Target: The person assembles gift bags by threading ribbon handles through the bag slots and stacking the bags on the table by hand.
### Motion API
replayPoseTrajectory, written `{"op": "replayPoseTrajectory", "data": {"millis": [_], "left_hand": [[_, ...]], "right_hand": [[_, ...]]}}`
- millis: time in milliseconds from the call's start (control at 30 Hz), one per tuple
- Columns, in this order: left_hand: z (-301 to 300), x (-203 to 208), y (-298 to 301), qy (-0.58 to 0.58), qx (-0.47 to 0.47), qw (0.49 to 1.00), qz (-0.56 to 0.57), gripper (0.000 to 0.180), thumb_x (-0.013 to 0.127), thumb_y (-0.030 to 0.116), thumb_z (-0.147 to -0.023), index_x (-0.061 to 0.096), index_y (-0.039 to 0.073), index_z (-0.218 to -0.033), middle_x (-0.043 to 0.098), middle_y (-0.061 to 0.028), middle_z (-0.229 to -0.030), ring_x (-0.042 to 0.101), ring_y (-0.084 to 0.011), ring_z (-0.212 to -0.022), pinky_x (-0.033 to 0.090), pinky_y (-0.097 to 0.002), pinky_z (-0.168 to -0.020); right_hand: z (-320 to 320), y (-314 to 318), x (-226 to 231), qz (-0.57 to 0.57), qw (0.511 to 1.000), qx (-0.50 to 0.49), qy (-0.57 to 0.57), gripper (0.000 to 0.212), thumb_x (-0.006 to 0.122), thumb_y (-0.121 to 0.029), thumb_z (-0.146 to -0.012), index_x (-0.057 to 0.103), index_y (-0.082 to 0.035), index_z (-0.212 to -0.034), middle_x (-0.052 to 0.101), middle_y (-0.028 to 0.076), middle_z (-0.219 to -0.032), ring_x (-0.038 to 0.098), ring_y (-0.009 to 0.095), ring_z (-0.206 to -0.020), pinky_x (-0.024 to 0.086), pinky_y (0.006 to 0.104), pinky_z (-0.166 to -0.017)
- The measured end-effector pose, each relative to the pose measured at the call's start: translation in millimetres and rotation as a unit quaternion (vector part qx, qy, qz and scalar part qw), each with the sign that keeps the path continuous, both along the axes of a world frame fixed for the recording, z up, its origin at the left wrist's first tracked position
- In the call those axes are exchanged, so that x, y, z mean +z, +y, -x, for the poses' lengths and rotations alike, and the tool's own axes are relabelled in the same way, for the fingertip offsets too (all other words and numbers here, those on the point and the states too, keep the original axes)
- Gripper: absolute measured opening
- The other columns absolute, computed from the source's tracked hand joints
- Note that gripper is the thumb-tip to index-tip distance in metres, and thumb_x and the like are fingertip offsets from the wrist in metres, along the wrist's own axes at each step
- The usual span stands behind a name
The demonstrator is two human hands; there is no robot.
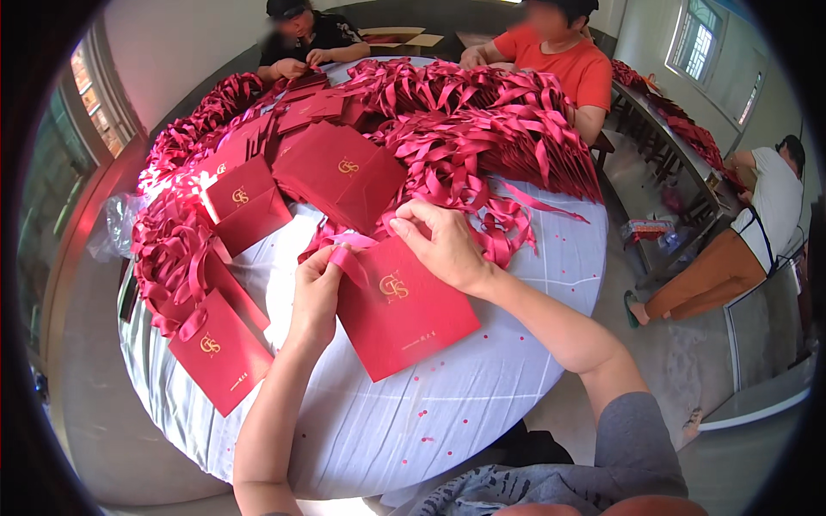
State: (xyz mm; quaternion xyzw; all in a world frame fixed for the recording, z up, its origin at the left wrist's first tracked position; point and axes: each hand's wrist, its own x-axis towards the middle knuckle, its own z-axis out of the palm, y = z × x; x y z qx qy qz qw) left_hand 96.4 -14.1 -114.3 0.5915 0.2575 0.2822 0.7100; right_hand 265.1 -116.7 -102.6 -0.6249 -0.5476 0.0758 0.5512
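Observation:
A flat red paper gift bag [430, 318] with a gold emblem lies tilted on the white-covered table in front of me. At its upper left corner, my left hand [314, 297] pinches a shiny pink-red ribbon [351, 265] between thumb and fingers. My right hand [447, 249] is at the bag's top edge with thumb and fingertips together; what they grip, if anything, is too small to tell. Just beyond lies a fanned stack of red bags [340, 181]. Left of my left forearm rests another ribboned bag [222, 353].
Piles of ribboned bags [482, 120] cover the far half of the round table [516, 344]. Red bits dot the cloth near me. Two people [559, 69] sit across the table, their hands among bags. Another person [757, 215] stands right, beside a long loaded table [680, 129].

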Motion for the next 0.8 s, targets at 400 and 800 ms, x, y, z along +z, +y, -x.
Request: {"op": "replayPoseTrajectory", "data": {"millis": [400, 800], "left_hand": [[4, -7, 40, 0.0, -0.021, 0.995, 0.102, 0.032, 0.046, 0.028, -0.092, 0.059, 0.002, -0.106, 0.066, -0.0064, -0.096, 0.061, -0.0129, -0.08, 0.046, -0.0242, -0.063], [3, 49, -16, 0.155, 0.07, 0.752, -0.637, 0.008, 0.056, 0.002, -0.084, 0.059, -0.001, -0.09, 0.057, -0.0132, -0.086, 0.052, -0.0272, -0.079, 0.042, -0.0354, -0.071]], "right_hand": [[-4, 8, -18, -0.06, 0.997, 0.012, 0.052, 0.01, 0.062, -0.009, -0.085, 0.061, 0.001, -0.086, 0.062, 0.007, -0.071, 0.053, 0.006, -0.064, 0.044, 0.0254, -0.055], [1, 9, -19, -0.075, 0.993, 0.023, 0.088, 0.016, 0.061, -0.013, -0.086, 0.057, 0.002, -0.082, 0.061, 0.011, -0.069, 0.059, 0.017, -0.064, 0.045, 0.0319, -0.058]]}}
